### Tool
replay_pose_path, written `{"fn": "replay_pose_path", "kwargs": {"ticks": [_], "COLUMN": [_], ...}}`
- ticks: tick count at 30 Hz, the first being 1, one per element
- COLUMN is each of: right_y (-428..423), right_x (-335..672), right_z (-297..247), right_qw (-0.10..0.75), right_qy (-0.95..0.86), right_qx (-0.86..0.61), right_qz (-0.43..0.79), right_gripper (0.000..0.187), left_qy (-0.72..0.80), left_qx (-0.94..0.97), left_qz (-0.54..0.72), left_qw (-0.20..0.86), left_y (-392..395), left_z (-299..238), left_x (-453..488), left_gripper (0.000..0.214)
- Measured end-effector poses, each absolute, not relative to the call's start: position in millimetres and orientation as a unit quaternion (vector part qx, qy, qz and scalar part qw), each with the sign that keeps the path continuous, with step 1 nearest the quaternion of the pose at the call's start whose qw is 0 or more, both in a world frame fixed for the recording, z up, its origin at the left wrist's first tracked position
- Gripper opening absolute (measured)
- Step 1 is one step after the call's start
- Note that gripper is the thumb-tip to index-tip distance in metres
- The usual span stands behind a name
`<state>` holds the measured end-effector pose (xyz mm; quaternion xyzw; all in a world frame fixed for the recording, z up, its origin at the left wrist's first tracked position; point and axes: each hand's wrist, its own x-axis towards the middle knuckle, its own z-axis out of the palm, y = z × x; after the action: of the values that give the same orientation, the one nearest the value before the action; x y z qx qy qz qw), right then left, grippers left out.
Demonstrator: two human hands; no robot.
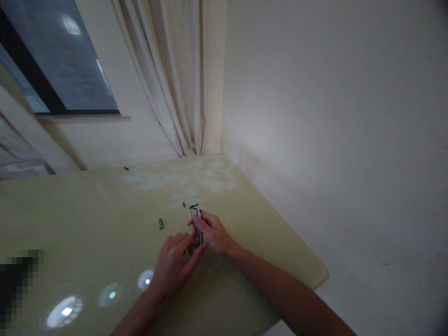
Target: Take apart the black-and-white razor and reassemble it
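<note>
Nearest me, my two forearms are reaching in over the tabletop (pixel 105 224), with lamp reflections (pixel 65 312) shining at the near left. My left hand (pixel 172 261) is curling its fingers loosely together, its thumb and forefinger lying either side of the lower end of a slim, dark-and-silver razor-like tool (pixel 200 233); I cannot tell whether they are gripping it. Just to the right and a little farther, my right hand (pixel 215 233) is pinching the tool's upper part between thumb and fingers, holding it nearly upright. I judge the handling to be under way and unfinished: the tool is sitting between both hands, not set down, while a small dark green piece (pixel 160 224) is lying loose to the left, touching neither hand. Which step is done, the view is not showing. A dark head (pixel 193 206) is showing at the tool's far end, too small for me to tell how it is joining. A thin white stick (pixel 188 212) with a dark tip is disappearing behind my right fingers, so I cannot tell whether I am holding it. At the far edge a tiny dark piece (pixel 126 168) is lying, too small to name. Pixelation is hiding a dark shape (pixel 14 289) at the near left. Beyond, a curtain (pixel 182 70) is hanging.
</note>
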<state>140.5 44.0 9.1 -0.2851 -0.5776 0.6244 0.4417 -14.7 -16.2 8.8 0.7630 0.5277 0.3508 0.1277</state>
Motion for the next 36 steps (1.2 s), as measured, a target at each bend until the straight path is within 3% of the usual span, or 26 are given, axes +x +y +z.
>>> {"fn": "replay_pose_path", "kwargs": {"ticks": [5, 9, 17, 25, 27, 30, 33, 36], "right_y": [41, 39, 42, 39, 45, 64, 90, 113], "right_x": [147, 148, 154, 150, 150, 159, 179, 207], "right_z": [19, 18, 23, 23, 22, 22, 23, 23], "right_qw": [0.37, 0.314, 0.253, 0.27, 0.312, 0.459, 0.604, 0.695], "right_qy": [-0.588, -0.593, -0.585, -0.554, -0.54, -0.483, -0.41, -0.333], "right_qx": [-0.206, -0.199, -0.168, -0.18, -0.186, -0.232, -0.291, -0.323], "right_qz": [0.689, 0.714, 0.751, 0.767, 0.759, 0.708, 0.618, 0.55], "right_gripper": [0.041, 0.044, 0.047, 0.051, 0.056, 0.063, 0.061, 0.057], "left_qy": [0.539, 0.495, 0.463, 0.477, 0.496, 0.526, 0.506, 0.51], "left_qx": [0.61, 0.567, 0.563, 0.532, 0.549, 0.65, 0.762, 0.81], "left_qz": [0.501, 0.513, 0.511, 0.546, 0.542, 0.45, 0.329, 0.23], "left_qw": [0.293, 0.412, 0.457, 0.438, 0.399, 0.313, 0.235, 0.174], "left_y": [-6, -5, -6, -2, 6, 24, 50, 80], "left_z": [18, 18, 6, -3, 1, 12, 21, 21], "left_x": [-38, -47, -47, -51, -49, -33, 4, 52], "left_gripper": [0.04, 0.053, 0.054, 0.058, 0.053, 0.043, 0.036, 0.035]}}
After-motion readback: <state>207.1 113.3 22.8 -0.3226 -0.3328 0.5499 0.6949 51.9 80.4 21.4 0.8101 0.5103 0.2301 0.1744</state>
